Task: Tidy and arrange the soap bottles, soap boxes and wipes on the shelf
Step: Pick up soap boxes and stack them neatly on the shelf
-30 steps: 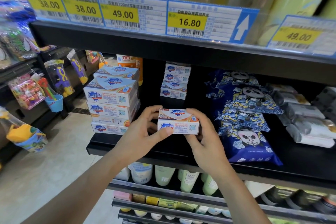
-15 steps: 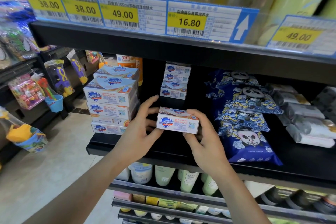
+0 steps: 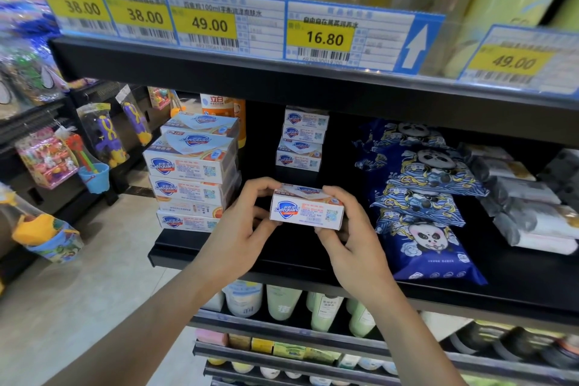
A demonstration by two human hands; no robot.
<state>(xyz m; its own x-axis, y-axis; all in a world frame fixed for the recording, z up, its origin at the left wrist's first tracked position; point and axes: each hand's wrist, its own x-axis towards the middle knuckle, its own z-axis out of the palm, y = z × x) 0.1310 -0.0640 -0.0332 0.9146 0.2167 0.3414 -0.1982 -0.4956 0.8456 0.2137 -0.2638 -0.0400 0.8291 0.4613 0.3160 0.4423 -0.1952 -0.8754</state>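
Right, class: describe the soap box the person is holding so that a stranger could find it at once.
Start at the black shelf under the yellow price tags. Between the tall stack of large soap boxes and the blue panda wipes packs, a small white Safeguard soap box sits near the front. It alone is gripped at both ends, by the left hand and right hand.

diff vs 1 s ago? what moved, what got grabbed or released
The soap box has tipped slightly, its left end dipping and the blue logo face turning toward the camera. Left hand and right hand keep gripping its ends; nothing released. The stacked boxes and panda wipes are unchanged.
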